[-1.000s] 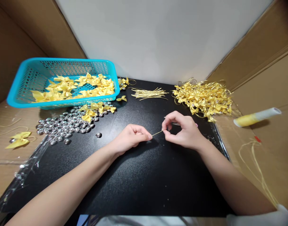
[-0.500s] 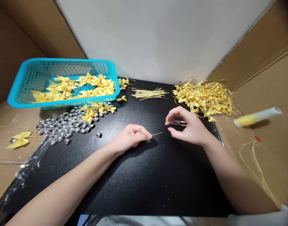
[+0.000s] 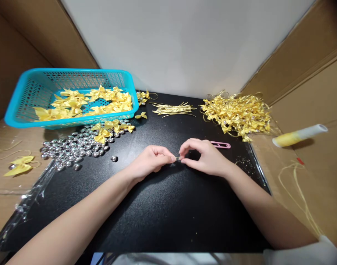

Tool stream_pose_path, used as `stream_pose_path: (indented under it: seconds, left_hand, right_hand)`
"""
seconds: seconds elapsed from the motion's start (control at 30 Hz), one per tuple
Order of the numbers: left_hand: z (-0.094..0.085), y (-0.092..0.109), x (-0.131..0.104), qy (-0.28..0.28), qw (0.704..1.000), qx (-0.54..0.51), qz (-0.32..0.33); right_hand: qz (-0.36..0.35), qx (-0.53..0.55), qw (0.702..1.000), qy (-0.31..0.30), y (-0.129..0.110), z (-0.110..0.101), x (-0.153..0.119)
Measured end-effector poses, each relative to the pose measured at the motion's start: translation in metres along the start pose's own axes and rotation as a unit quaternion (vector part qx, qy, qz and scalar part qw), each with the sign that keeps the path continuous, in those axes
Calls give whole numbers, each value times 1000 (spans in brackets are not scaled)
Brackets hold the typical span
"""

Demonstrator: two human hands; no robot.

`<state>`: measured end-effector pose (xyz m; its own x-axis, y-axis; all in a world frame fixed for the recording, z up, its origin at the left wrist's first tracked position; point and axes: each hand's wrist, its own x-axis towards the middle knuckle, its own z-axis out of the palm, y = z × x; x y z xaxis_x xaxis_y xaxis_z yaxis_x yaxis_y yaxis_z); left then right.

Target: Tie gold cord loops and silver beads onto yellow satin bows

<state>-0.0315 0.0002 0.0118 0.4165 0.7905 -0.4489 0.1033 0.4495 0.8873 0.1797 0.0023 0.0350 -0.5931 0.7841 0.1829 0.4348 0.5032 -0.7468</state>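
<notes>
Pale wall (image 3: 168, 44) borders a black surface (image 3: 157, 213), with seemingly finished, gold-looped yellow ribbon bows (image 3: 236, 114) heaped upper right and seemingly unworked plain yellow bows (image 3: 71, 101) in a turquoise plastic basket (image 3: 81, 69) upper left. Centre frame, the left hand (image 3: 154, 158) pinches a thin gold cord (image 3: 177, 158); the right hand (image 3: 203, 156) curls at its end, grip unclear.

On the black table (image 3: 146, 217) are spread silver beads (image 3: 74, 149) at left, a small yellow bow (image 3: 141, 115), a bundle of gold cords (image 3: 174, 109), a heap of corded bows (image 3: 237, 115) and a pink tool (image 3: 227, 145), while a blue basket (image 3: 69, 122), its underside hidden, seems partly supported there.
</notes>
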Motion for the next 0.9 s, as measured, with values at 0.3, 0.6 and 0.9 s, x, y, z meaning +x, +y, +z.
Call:
stream_pose_path:
  seconds: [0.3,0.6,0.9]
  left_hand:
    - [0,1,0,-8,1000,13,-1]
    - [-5,-4,-2,-124,988,-19,89]
    - [5,-8,-1,-83,989,-80,90]
  right_hand:
    - [-18,-10,999,41,-5,-16,-2]
    - [-20,-32,999,26,-10,-17,-2]
    - [-94,-98,990,44,-11,-6,-2]
